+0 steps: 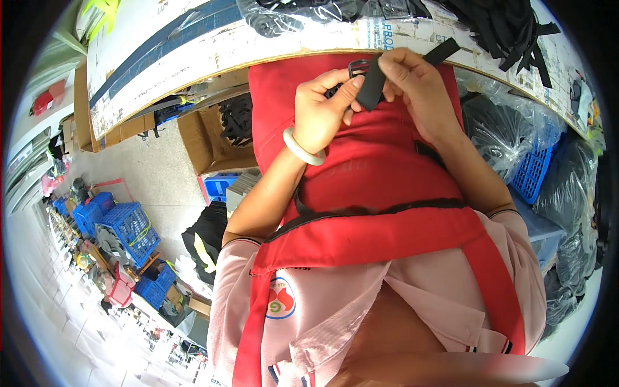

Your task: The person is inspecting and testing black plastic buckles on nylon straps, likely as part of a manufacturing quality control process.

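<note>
Over the red apron on my lap, my left hand point(324, 106) pinches a small black buckle point(358, 66) between thumb and fingers. A black webbing strap point(372, 87) meets the buckle and hangs down in a short flap between my hands; whether it passes through the buckle's bar I cannot tell. My right hand point(412, 84) is closed on the strap, thumb on top. The strap's free end point(443, 50) sticks out past my right hand, toward the table edge.
A worn white table point(193, 68) edges the far side. On it lie a clear bag of black pieces point(290, 16) and a heap of black straps point(500, 29). Beneath stands a cardboard box point(200, 145) holding black straps. Blue crates point(129, 229) stand left; plastic bags point(561, 200) are at right.
</note>
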Available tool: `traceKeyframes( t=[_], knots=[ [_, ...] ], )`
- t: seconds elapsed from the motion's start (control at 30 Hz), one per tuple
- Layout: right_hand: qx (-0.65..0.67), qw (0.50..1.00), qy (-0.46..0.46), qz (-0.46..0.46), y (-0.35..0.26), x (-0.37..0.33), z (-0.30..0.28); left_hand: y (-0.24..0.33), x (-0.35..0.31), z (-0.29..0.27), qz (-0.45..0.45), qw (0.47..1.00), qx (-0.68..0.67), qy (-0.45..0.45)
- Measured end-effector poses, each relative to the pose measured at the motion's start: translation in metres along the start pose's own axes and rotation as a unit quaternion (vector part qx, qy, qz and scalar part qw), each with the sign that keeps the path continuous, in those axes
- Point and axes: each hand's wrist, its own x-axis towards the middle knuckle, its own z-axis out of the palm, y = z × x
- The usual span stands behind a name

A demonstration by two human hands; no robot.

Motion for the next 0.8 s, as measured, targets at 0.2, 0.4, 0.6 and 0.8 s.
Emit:
traceKeyframes(
  t=[0.2, 0.4, 0.6, 0.8],
  knots=[
    [-0.159, 0.985, 0.003, -0.066, -0.005, 0.003, -0.004, 0.021, 0.003, -0.026, -0.117, 0.977, -0.138, -0.108],
    [-0.153, 0.987, -0.033, -0.018, 0.006, 0.012, 0.0, 0.005, -0.002, -0.012, -0.037, 0.991, -0.059, -0.112],
    [-0.169, 0.984, -0.052, 0.026, -0.003, 0.004, -0.018, 0.003, -0.001, -0.019, -0.062, 0.995, -0.062, -0.046],
    [-0.122, 0.978, -0.098, 0.137, -0.013, -0.006, 0.01, -0.001, 0.002, -0.015, 0.001, 1.0, -0.024, 0.017]
  ],
)
